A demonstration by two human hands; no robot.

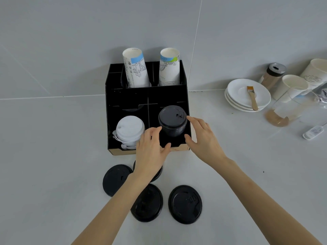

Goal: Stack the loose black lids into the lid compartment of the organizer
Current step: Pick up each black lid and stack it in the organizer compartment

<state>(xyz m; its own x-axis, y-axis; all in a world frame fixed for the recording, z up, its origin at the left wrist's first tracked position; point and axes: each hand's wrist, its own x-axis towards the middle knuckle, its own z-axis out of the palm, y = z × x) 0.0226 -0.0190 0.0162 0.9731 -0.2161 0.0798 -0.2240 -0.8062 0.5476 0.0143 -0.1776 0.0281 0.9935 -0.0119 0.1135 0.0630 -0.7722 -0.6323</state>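
Observation:
A black organizer [107, 121] stands on the grey counter against the wall. In its front right compartment sits a stack of black lids [172, 119]. My left hand [152, 152] is at the stack's left and front, fingertips against its side. My right hand [203, 138] flanks the stack's right, index finger at the top lid's edge. Both hands have their fingers apart and hold nothing. Several loose black lids lie flat in front of the organizer: one at the left [115, 180], one in the middle [147, 204], one at the right [184, 204], and one [158, 174] mostly hidden under my left wrist.
White lids [130, 128] fill the front left compartment. Two paper cup stacks [136, 68] [169, 68] stand in the back slots. At the right are stacked saucers [237, 89] with a brush [252, 98], a shaker jar [273, 73], paper cups [292, 87], a clear glass [286, 110] and a small white device [313, 132].

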